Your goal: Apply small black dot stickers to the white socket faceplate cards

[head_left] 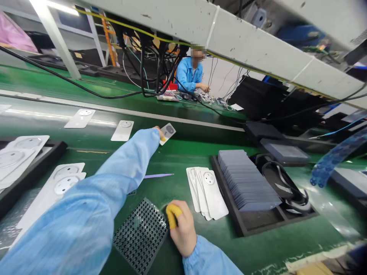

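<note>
My left arm in a blue sleeve stretches forward, and my left hand (159, 131) holds a white phone back cover (168, 132) over the near edge of the green conveyor belt (200, 131). My right hand (181, 225) rests near me on the green bench, fingers curled, with a yellow finger cot on one finger. It lies beside a black perforated tray (140, 235). I cannot see anything inside its fingers. A fanned stack of white covers (208, 193) lies just right of it.
Two white covers (80, 117) (123, 130) ride on the belt. More covers (61, 183) and a black tray (25, 168) lie at left. A black tray of grey sheets (245, 179) sits right. Purple tweezers (157, 176) lie mid-bench. A person in blue (189, 74) works across the line.
</note>
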Motion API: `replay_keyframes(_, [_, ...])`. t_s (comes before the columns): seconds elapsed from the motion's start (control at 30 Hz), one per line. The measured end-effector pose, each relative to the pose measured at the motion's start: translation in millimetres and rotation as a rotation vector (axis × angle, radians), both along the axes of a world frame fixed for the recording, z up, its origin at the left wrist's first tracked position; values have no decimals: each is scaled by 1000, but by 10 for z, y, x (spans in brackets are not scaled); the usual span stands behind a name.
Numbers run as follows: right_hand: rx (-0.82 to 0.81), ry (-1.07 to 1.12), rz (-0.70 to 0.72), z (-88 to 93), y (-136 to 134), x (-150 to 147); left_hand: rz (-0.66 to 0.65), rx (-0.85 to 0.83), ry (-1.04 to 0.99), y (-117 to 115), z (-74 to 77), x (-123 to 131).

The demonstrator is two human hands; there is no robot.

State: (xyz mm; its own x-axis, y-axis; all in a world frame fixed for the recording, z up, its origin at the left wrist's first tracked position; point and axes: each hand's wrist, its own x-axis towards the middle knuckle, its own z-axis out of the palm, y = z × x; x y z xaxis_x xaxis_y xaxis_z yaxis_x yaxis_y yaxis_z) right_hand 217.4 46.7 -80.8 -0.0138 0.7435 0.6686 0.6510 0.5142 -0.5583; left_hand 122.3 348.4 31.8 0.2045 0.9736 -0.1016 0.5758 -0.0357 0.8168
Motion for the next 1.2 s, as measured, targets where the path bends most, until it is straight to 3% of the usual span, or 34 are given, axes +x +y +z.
replay_keyframes(0.1, [17,62,-27,40,33,77,-29,-243,-88,-202,47,-249])
replay_keyframes(0.17, [9,104,-36,109,33,108,-40,-377,-168,-585,5,-485])
replay_keyframes(0.23, [-5,147,-55,207,6,96,-43,-484,-273,-1190,-113,-713])
replay_keyframes(0.3, [-29,198,-78,316,-44,26,-7,-542,-419,-1934,-292,-872])
replay_keyframes(0.4, [-140,335,-22,438,-148,-159,173,-616,-868,-2970,-550,-943])
replay_keyframes(0.5, [-302,467,129,464,-259,-335,176,-743,-974,-3533,-664,-903])
replay_keyframes(0.57, [-380,494,214,459,-327,-395,219,-842,-994,-3631,-668,-873])
replay_keyframes(0.63, [-404,478,246,469,-382,-409,280,-829,-987,-3622,-655,-861])
replay_keyframes(0.8, [-162,260,9,559,-468,-401,328,-554,-773,-3712,-640,-893])
replay_keyframes(0.93, [-122,132,-48,549,-529,-433,305,-459,-644,-3946,-667,-880])
replay_keyframes(1.03, [-116,50,-21,516,-569,-420,328,-348,-618,-4064,-710,-846])
replay_keyframes(1.2, [-113,-198,162,551,-605,-354,267,-133,-504,-4060,-777,-906])
